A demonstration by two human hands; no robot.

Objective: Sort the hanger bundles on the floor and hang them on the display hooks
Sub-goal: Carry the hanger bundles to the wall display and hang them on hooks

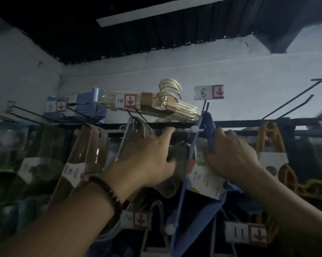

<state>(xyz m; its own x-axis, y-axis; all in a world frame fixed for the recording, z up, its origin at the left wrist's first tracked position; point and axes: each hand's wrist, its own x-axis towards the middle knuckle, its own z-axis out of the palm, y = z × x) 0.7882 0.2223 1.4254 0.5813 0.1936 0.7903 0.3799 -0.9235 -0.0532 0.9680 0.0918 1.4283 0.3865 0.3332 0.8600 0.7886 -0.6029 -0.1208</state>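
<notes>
Both hands (149,158) on blue hanger bundle (197,210)

My arms are bare to the elbow, with no sleeve in sight. A bracelet of dark round beads (108,191) circles my left wrist. My left hand (147,156) and right hand (230,156) wear no rings or gloves.

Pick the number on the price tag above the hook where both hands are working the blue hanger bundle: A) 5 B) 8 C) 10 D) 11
B: the white tag above the blue hanger bundle reads 8; the left hand and right hand are both at that bundle.
</notes>
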